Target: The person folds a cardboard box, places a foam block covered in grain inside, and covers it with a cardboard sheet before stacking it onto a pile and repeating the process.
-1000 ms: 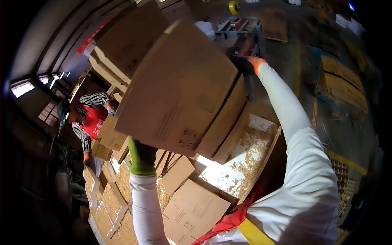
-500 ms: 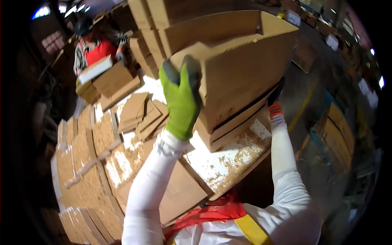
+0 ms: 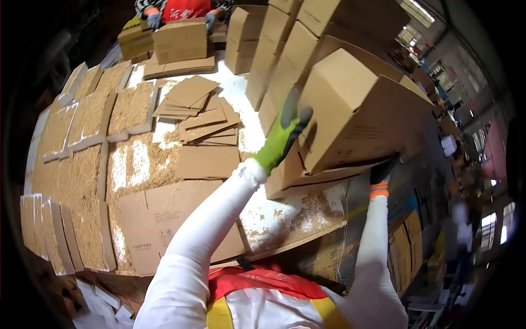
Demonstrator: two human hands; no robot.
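A large cardboard box [image 3: 361, 120] stands tilted above another cardboard box [image 3: 287, 178] on the table's right part. My left hand [image 3: 284, 131], in a green glove with dark fingertips, is open, its fingers stretched apart against the box's left side. At the lower right edge of the same box is my right hand [image 3: 384, 171], in a dark glove with an orange cuff. It grips that edge, with the fingertips hidden. A pale end flap [image 3: 346, 77] shows at the box's top.
Tall cardboard boxes [image 3: 274, 55] stand behind. Flat cardboard pieces [image 3: 205, 115] and a flattened carton [image 3: 170, 219] lie left, beside white-edged trays covered in brown crumbs [image 3: 87, 118]. Opposite, a co-worker in a red apron [image 3: 186, 8] holds a box [image 3: 181, 41].
My left hand has gone from the box's upper edge to its side. The box has tilted and its flap shows. My view has turned, and the co-worker now appears farther right.
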